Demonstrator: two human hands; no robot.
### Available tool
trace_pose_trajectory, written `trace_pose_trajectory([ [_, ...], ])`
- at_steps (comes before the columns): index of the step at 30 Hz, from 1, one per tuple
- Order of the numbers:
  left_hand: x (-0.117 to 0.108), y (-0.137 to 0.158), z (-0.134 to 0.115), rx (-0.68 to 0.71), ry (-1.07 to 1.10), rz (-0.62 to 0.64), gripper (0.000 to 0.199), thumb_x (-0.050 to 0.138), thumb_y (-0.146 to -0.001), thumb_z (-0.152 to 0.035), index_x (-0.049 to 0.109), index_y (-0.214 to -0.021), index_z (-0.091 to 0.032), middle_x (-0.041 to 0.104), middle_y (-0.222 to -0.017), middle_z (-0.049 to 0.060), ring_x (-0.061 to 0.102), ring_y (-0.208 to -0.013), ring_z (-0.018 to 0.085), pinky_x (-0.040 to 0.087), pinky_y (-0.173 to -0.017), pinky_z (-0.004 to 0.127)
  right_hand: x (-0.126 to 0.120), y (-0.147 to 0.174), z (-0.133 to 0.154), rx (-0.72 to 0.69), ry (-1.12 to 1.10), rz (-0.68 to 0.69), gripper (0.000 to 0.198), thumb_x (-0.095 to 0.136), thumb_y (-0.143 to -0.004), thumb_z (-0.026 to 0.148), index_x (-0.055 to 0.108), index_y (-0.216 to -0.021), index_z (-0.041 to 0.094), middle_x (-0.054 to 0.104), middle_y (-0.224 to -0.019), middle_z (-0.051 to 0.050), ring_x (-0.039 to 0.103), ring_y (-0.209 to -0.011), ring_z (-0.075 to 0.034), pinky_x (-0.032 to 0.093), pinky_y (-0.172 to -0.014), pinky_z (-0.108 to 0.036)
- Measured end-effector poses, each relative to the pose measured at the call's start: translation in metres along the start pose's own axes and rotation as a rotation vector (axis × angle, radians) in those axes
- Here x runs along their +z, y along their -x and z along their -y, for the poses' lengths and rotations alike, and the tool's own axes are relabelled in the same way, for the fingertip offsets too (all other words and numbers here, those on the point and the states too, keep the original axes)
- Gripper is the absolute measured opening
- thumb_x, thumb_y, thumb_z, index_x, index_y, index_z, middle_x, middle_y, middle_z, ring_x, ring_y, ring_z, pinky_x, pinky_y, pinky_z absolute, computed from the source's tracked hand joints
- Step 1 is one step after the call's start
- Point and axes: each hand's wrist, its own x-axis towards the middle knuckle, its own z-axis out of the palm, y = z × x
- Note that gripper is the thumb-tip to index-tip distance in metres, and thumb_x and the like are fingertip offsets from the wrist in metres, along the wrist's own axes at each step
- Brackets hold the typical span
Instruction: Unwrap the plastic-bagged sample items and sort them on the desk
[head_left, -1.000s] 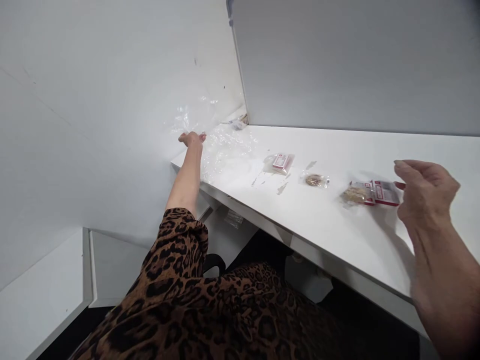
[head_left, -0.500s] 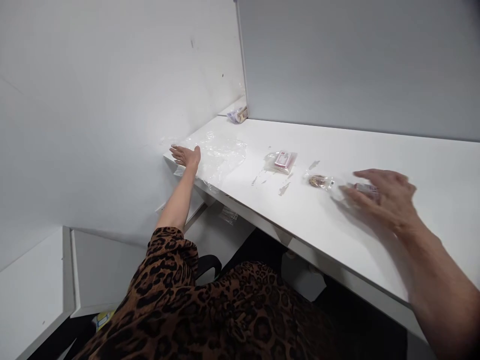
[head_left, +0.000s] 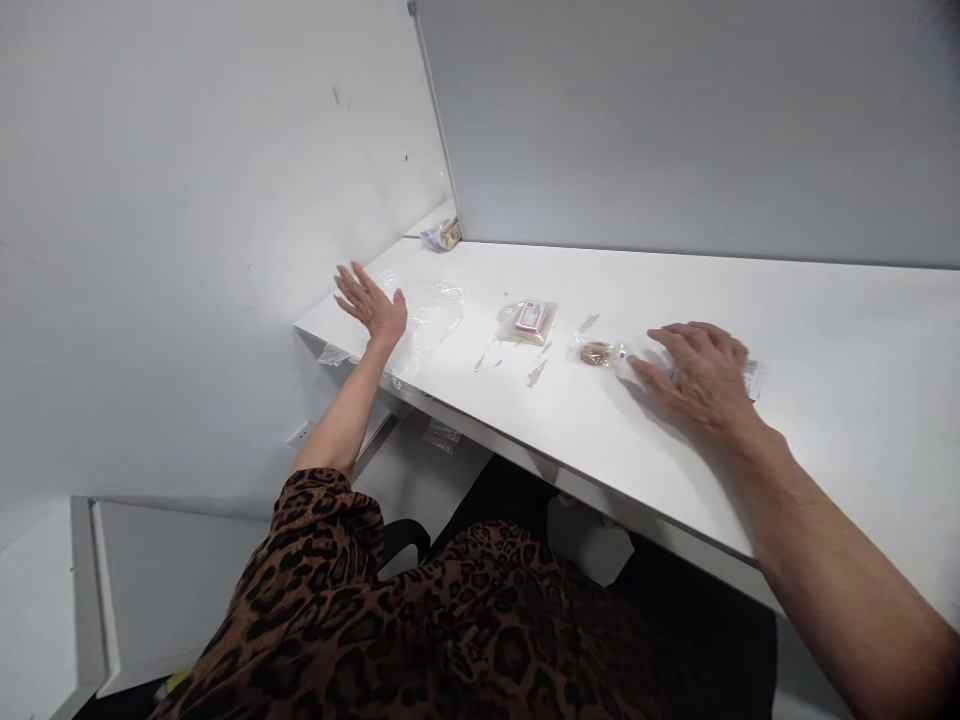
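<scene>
My left hand is raised at the left end of the white table, fingers spread, holding nothing. Beside and beneath it lies a crumpled clear plastic bag. On the right, my right hand hovers low over the table with its fingers apart. It partly hides a clear packet with dark print; whether it touches the packet I cannot tell. Left of its fingertips is a small clear packet with something brown inside. Farther left sits a clear bag holding a pink-and-white box.
A purple-and-brown packet stands in the back left corner. A white wall borders the left side, and a grey partition runs along the back. Wet-looking marks show on the tabletop. Below is a wall socket.
My left hand has lifted off the plastic bag, fingers spreading wider. My right hand has shifted, uncovering the right end of the printed packet. The whole view has turned slightly right.
</scene>
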Motion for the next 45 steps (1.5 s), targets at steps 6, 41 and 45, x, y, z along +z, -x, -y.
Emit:
trace_pose_trajectory([
  [6,0.01,0.058,-0.069,0.49,0.206,0.218,0.073,0.061,-0.101,-0.044,0.038,-0.167,-0.024,0.025,-0.182,0.013,0.004,-0.174,0.032,0.006,-0.14,0.056,0.026,-0.019,0.04,-0.245,0.026,0.144,0.042,0.048,-0.105,0.046,0.068,-0.139,0.032,0.062,-0.151,-0.01,0.044,-0.148,-0.037,0.03,-0.122,-0.062],
  [41,0.103,0.197,-0.213,0.504,1.227,0.848,0.1,0.087,-0.07,-0.054,0.047,-0.157,-0.028,0.064,-0.136,0.012,0.063,-0.124,0.03,0.051,-0.107,0.047,-0.017,-0.034,0.022,0.721,-1.496,-0.095,0.057,0.092,-0.07,0.071,0.068,-0.089,0.023,0.074,-0.085,-0.004,0.065,-0.071,-0.017,0.049,-0.056,-0.027],
  [45,0.105,0.2,-0.209,0.563,1.253,0.776,0.077,0.087,-0.073,-0.054,0.059,-0.139,-0.027,0.061,-0.145,0.013,0.057,-0.136,0.032,0.048,-0.115,0.05,-0.022,-0.036,0.02,0.817,-1.579,-0.111,0.046,0.082,-0.08,0.068,0.071,-0.095,0.025,0.075,-0.087,-0.003,0.068,-0.078,-0.02,0.051,-0.058,-0.028],
])
